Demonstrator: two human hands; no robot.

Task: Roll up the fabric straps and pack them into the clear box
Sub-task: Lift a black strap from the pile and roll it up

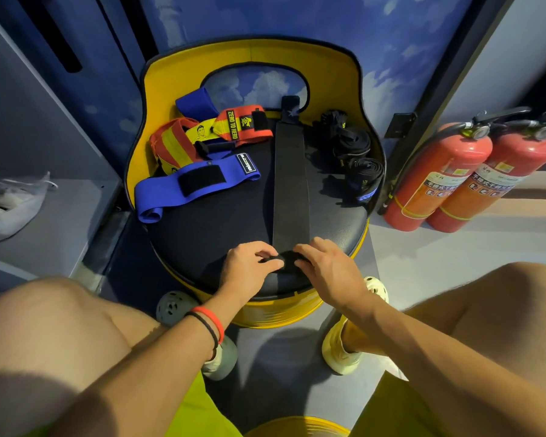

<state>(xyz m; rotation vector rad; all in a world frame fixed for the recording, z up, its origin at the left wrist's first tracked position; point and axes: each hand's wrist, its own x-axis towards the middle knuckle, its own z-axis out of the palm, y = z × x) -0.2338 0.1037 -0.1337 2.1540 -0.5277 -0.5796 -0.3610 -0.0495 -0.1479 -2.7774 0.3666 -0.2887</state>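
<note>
Left hand (249, 263) and right hand (325, 266) pinch the black strap (290, 184) at its rolled near end; soft and light, it probably wants tension

Long black strap (290, 171) is lying flat and straight across the seat (221, 222), running from its back to its front edge, with the near end curling into a small tight roll. Blue strap (196, 184) with a black fastener patch is lying loose on the seat's left side, its near end curling over. Red-and-yellow strap (234, 126) printed "ZERO TO HERO" is sprawling crumpled at the seat's back left, and rolled black straps (356, 152) are sitting clustered along the seat's right side.
</note>
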